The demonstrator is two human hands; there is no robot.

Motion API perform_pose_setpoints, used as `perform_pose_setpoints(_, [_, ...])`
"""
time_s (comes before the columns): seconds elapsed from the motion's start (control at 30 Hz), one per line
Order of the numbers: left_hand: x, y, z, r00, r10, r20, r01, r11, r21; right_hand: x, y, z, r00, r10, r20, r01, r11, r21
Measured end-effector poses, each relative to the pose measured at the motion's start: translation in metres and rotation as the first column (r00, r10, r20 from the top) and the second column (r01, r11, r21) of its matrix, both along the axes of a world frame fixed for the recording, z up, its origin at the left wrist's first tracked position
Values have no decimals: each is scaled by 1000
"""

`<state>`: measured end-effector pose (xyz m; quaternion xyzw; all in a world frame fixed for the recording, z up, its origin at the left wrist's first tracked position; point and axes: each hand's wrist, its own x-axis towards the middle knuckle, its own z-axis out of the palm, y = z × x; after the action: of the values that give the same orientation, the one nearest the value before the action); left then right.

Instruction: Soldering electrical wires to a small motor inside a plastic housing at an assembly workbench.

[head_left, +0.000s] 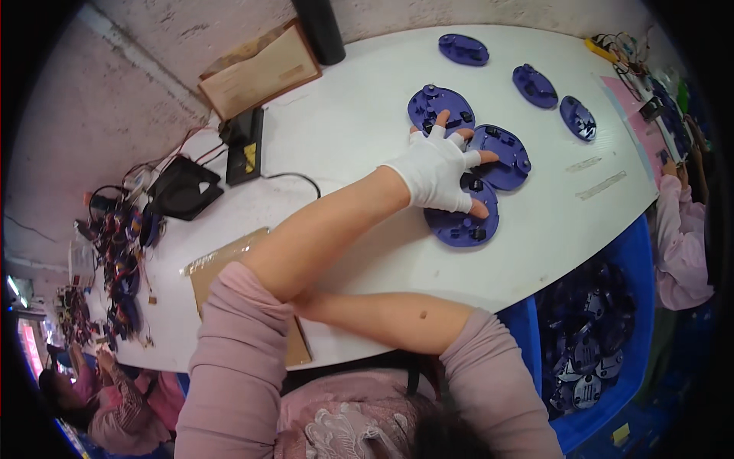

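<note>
Purple plastic shells lie under the gloved left hand, fingers spread flat.

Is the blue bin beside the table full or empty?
Roughly half full: the blue bin holds a pile of purple plastic parts, with bare inner wall showing above the pile.

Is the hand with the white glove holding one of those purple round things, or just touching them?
Just touching. The left hand lies flat, fingers spread, on top of three purple plastic covers; nothing is gripped. The right hand is hidden under the left arm.
</note>
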<state>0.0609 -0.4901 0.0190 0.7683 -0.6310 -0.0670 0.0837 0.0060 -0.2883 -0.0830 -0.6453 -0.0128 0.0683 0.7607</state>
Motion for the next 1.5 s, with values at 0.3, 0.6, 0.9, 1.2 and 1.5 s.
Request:
perform_pose_setpoints(0.3, [-27, 72, 18, 1000, 11, -6, -12, 996, -83, 17, 16, -41, 756, -299, 583, 489, 849, -199])
perform_pose_setpoints(0.6, [-48, 46, 19, 992, 102, -75, -92, 989, 119, 8, -10, 3, 890, -197, 411, 281, 948, -153])
perform_pose_setpoints(0.9, [-100, 199, 56, 943, 222, -247, -291, 909, -298, 21, -8, 5, 918, -397, -20, 386, 880, 278])
perform_pose_setpoints(1.2, [-121, 404, -9, 231, 972, -44, -961, 221, -166, 26, -24, 55, 897, -294, -331, 435, 723, 537])
perform_pose_setpoints(1.5, [-78, 449, -16, 760, 619, -199, -649, 707, -281, 25, -20, 51, 914, -290, -284, 402, 739, 540])
